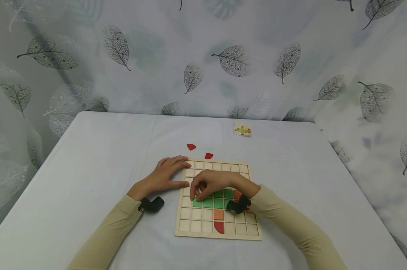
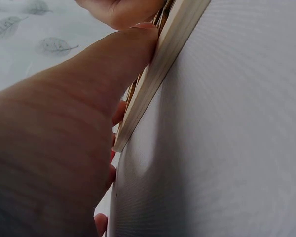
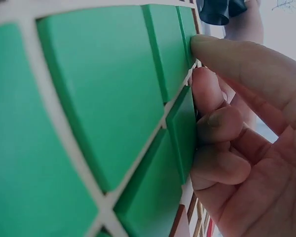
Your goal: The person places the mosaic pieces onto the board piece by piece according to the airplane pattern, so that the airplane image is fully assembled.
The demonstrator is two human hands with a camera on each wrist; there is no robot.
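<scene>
A wooden grid board (image 1: 196, 226) lies on the white-covered table, with square green tiles (image 1: 218, 203) set in its middle rows. My left hand (image 1: 166, 174) is spread at the board's left side, thumb and fingertips at the wooden edge (image 2: 150, 81). Over the board, my right hand (image 1: 214, 180) pinches the leftmost green tile (image 1: 197, 203) of the lower green row. From the right wrist, the thumb rests on that tile, with the other fingers curled beside it. Below the green rows sit an orange square (image 1: 218, 214) and a red quarter-round piece (image 1: 219, 227).
Two loose red quarter-round pieces, one farther left (image 1: 191, 146) and one by the board's far edge (image 1: 208, 155), lie on the table. A small pattern card (image 1: 242, 129) is at the back. Leaf-printed cloth (image 1: 193, 77) hangs behind the table.
</scene>
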